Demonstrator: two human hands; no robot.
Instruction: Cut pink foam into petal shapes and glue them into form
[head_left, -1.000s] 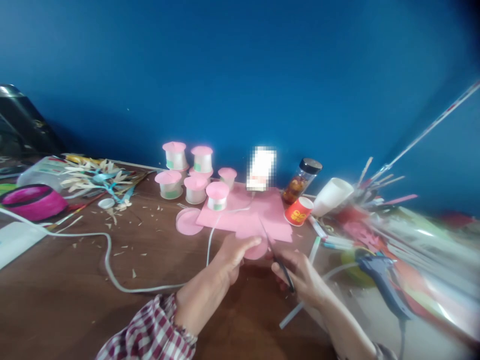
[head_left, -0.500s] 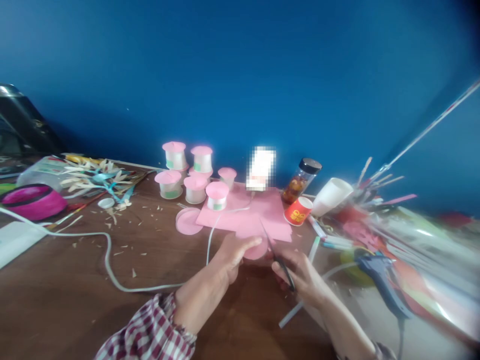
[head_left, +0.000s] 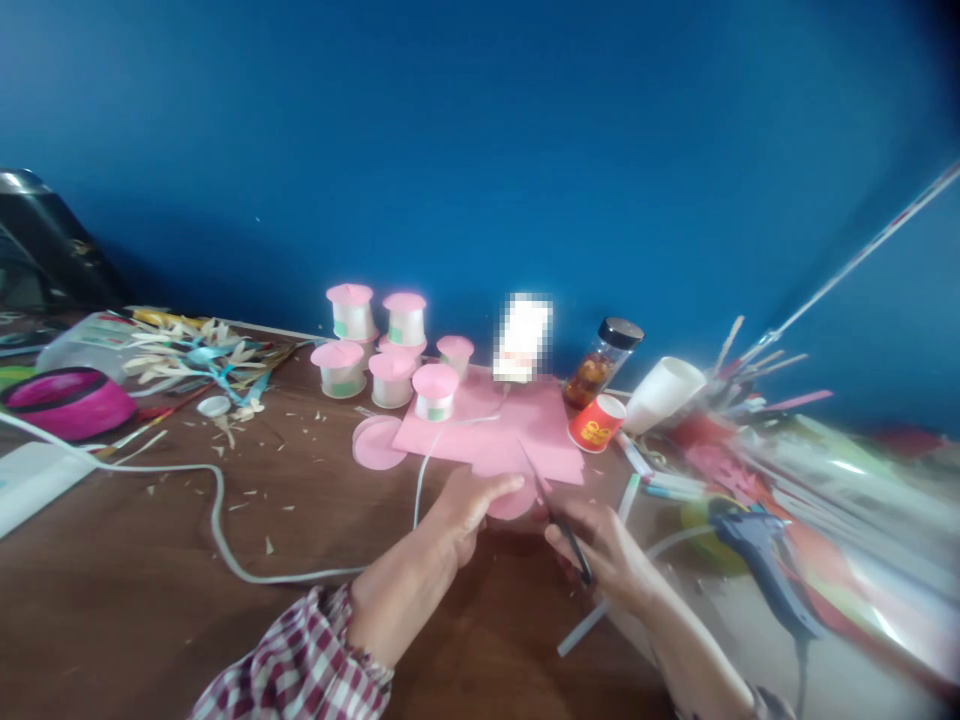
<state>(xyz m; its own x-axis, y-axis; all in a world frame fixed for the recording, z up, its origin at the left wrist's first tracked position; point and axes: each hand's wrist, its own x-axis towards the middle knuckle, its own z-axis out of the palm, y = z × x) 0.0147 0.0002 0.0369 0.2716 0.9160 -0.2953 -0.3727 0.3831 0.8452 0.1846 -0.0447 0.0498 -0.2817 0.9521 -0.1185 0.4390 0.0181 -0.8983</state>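
Pink paper (head_left: 513,503), round-edged, beside scissors (head_left: 568,537)

At three o'clock, a dark-lidded jar (head_left: 592,376) beside a red cup (head_left: 597,425); at four, a glue gun (head_left: 772,570); at eight, a white cord (head_left: 218,508).

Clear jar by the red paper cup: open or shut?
Shut. The black lid sits over the mouth of the clear jar; brown contents show through its wall.

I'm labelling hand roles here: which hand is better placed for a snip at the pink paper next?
Probably the right hand: it holds the scissors, their blades at the pink paper, while the left hand pinches that paper.
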